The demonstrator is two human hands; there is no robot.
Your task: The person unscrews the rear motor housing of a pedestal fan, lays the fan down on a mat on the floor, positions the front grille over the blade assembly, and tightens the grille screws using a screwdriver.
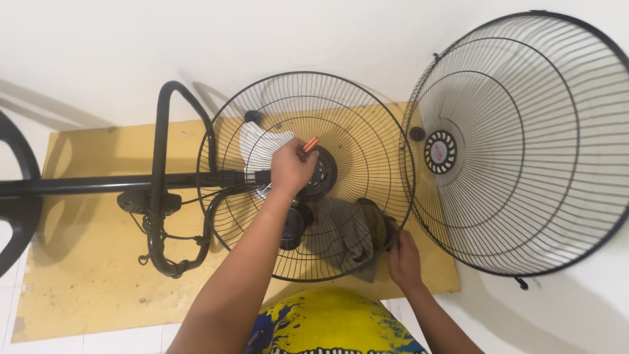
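A black wire fan guard [216, 196] lies flat on a yellow board [85, 275], with the motor hub [325, 176] at its middle. My left hand [290, 169] is over the hub, shut on a small orange-handled tool [309, 145] that points at it. My right hand [405, 261] grips the guard's rim at the lower right, beside a dark greenish cloth [368, 228] lying inside the guard. A pale fan blade [259, 147] shows under the wires to the left of the hub.
The detached front guard [524, 216] with its round red-and-white badge leans against the white wall on the right. The fan's black pole [98, 185], curved bracket [160, 131] and round base [16, 196] stretch to the left. A cable tangle [164, 252] lies on the board.
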